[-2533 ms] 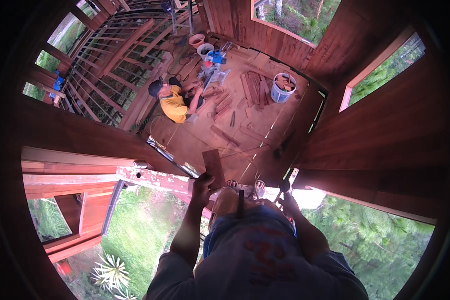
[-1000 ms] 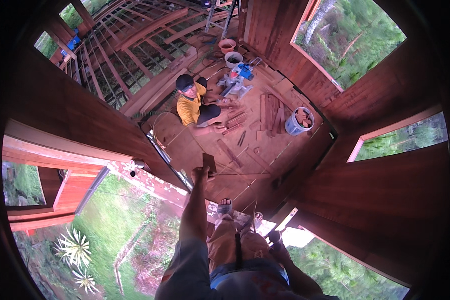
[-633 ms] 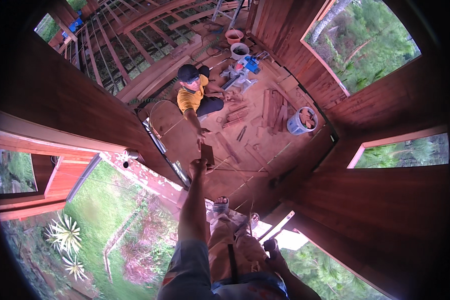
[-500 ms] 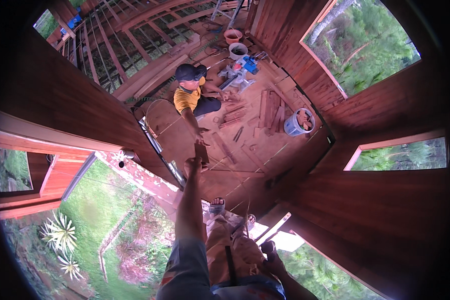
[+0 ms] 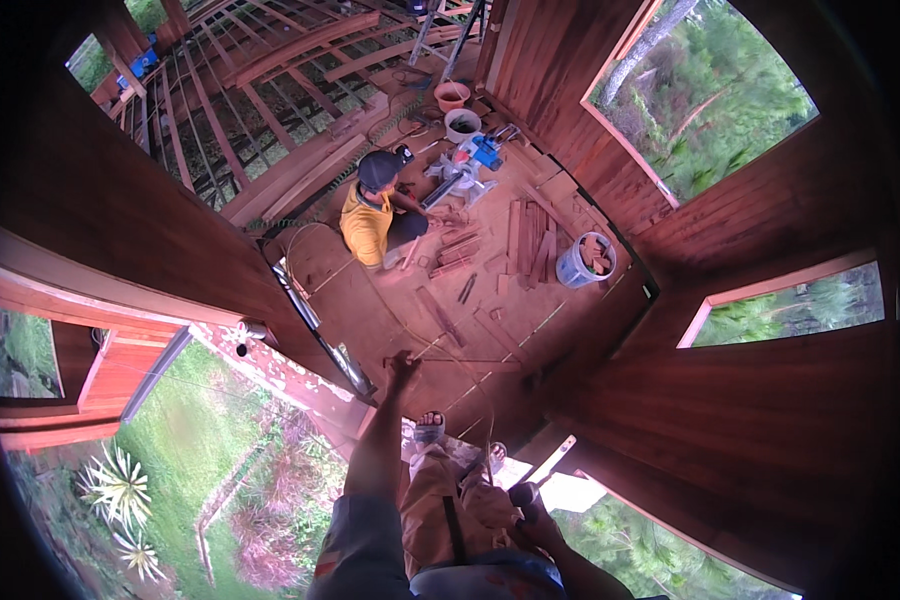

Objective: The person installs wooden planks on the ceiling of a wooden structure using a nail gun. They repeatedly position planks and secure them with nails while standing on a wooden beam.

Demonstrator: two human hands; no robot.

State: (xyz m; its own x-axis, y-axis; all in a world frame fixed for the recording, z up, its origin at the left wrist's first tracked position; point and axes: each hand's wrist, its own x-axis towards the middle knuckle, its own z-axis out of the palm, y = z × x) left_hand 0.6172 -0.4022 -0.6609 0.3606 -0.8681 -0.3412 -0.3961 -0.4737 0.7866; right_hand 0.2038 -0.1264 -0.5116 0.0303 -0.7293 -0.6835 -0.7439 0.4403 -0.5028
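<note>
My left arm reaches forward over the floor, and my left hand [image 5: 403, 368] is closed. What it holds, if anything, does not show. Beneath it a thin wood strip [image 5: 475, 361] lies on the floor. Low on the right, my right hand [image 5: 542, 527] is closed round a dark, rounded tool [image 5: 524, 493] whose kind I cannot make out. A co-worker [image 5: 367, 225] in a yellow shirt and dark cap sits on the floor ahead, with a narrow reddish piece of wood [image 5: 411, 253] by one hand.
Cut boards [image 5: 532, 240] and short strips [image 5: 455, 252] lie beside a bucket of offcuts [image 5: 583, 262]. Farther back stand a blue mitre saw [image 5: 482, 155], two buckets and a ladder [image 5: 440, 45]. A thin hose [image 5: 489, 405] crosses the floor. Open joists [image 5: 220, 90] lie beyond; grass shows below the ledge.
My left hand has drawn back and no longer shows the wood block it held out. The co-worker's reaching arm has pulled back, and the co-worker has turned toward the saw.
</note>
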